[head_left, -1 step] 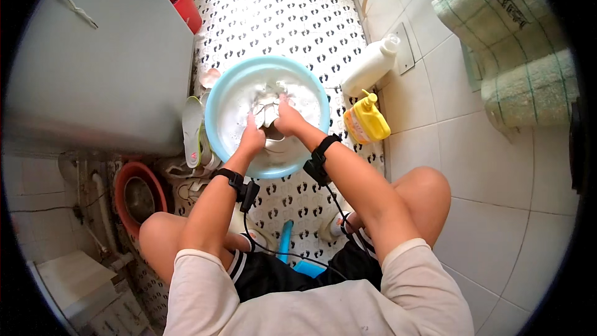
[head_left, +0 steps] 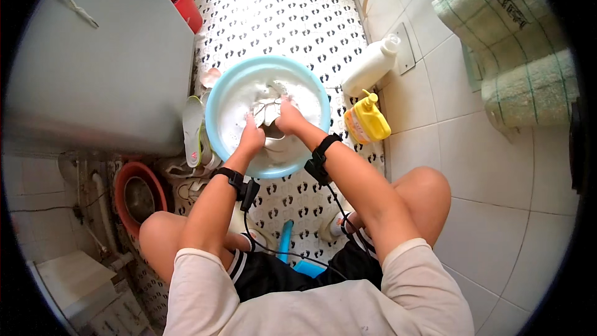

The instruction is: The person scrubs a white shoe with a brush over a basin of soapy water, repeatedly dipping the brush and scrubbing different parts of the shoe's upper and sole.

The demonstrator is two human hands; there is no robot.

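Observation:
A light-blue round basin point(head_left: 214, 96) full of white suds stands on the floor in front of me. In it lies a white shoe point(head_left: 275, 144), its dark opening toward me and its front end partly under foam. My left hand point(head_left: 251, 135) grips the shoe's left side. Across from it, my right hand point(head_left: 288, 118) is closed on the right side, near the tongue and laces. The fingertips of both hands are partly hidden by the shoe and the suds.
Right of the basin stand a white bottle point(head_left: 371, 67) and a yellow pump bottle point(head_left: 367, 119). Insoles point(head_left: 193, 130) and other shoes point(head_left: 188, 190) lie at left, near a red-brown tub point(head_left: 121, 196). A blue-handled tool point(head_left: 285, 239) lies between my feet. A towel point(head_left: 528, 90) hangs at right.

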